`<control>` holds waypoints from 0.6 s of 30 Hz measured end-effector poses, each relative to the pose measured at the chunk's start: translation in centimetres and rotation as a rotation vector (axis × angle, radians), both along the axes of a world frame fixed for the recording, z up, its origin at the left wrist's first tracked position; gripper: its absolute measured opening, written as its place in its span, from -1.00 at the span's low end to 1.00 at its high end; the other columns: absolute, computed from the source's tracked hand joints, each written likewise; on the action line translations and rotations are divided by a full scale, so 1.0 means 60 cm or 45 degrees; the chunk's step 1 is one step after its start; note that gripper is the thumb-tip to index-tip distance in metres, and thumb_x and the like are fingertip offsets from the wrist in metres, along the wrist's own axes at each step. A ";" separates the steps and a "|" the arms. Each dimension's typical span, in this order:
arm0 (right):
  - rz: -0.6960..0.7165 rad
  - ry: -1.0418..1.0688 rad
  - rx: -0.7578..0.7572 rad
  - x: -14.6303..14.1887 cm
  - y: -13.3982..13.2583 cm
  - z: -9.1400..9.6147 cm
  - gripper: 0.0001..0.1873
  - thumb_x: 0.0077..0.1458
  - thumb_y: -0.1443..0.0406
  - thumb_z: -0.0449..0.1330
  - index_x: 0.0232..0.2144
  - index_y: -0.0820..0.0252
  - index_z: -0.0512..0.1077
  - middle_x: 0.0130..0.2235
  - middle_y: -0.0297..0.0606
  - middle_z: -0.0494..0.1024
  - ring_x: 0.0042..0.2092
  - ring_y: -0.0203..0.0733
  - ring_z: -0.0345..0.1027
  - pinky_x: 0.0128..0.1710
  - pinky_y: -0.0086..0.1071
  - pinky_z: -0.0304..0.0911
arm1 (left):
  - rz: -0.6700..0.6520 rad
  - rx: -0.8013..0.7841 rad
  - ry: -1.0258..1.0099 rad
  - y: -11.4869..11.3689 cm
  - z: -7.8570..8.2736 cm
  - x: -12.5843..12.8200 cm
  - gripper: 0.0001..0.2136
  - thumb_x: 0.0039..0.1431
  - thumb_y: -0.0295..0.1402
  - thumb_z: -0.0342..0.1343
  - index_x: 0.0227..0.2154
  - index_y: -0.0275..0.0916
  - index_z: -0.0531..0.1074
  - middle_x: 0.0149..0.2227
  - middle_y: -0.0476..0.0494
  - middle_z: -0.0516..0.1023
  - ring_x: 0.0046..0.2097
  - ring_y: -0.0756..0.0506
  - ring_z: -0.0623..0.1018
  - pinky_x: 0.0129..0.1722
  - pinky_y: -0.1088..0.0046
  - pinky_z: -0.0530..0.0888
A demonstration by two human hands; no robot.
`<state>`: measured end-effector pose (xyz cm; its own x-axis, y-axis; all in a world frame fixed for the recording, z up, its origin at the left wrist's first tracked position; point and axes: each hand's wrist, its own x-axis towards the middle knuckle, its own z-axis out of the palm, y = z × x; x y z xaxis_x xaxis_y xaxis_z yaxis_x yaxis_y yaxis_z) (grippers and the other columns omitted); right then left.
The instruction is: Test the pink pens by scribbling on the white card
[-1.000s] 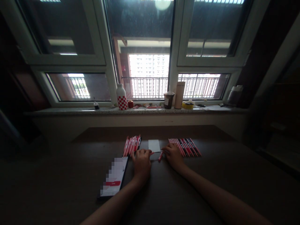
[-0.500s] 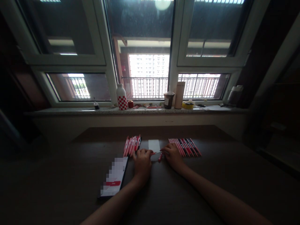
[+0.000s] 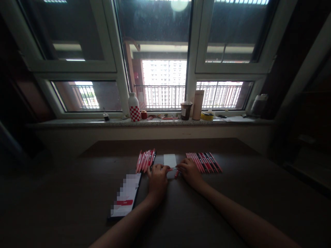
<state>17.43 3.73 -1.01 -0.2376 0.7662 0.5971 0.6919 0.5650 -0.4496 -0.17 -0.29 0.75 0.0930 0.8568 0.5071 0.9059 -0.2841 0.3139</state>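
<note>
Over the lower part of a small white paper [image 3: 170,159], both hands meet at a slim pen [image 3: 172,169] held level. My left hand [image 3: 158,177] pinches its pinkish end, fingers closed. The fingertips of my right hand [image 3: 190,171] are closed on the pale, thin other end. A short pink pen part [image 3: 177,173] lies just under the right fingertips; whether they touch it I cannot tell. Beyond my left hand is a row of pink, red and black pens [image 3: 145,161]. Another row of similar pens [image 3: 205,162] lies beyond my right hand.
A phone [image 3: 126,196] with a lit screen lies left of my left forearm on the dark table [image 3: 232,199]. On the windowsill [image 3: 160,122] stand a checked bottle [image 3: 134,107], a drink cup [image 3: 186,111], a tan flask [image 3: 198,105] and yellow tape [image 3: 207,116].
My right fingertips have shifted slightly left, so less of the pale part of the pen shows between the hands. My left hand stays almost in place.
</note>
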 end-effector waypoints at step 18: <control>0.201 0.028 -0.021 -0.003 -0.001 0.003 -0.90 0.05 0.36 0.26 -0.34 0.11 0.56 -0.36 -0.27 0.50 -0.18 -0.13 0.23 -0.14 -0.28 0.15 | -0.133 -0.031 -0.090 0.002 0.001 0.000 -0.80 0.23 -0.33 -0.06 -0.20 -0.08 0.44 -0.16 -0.03 0.52 -0.02 -0.12 0.37 0.13 0.13 0.08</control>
<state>17.24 3.69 -0.85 -0.3425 0.7302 0.5912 0.5851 0.6581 -0.4739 -0.20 -0.18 0.83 0.1473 0.8564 0.4949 0.8470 -0.3676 0.3839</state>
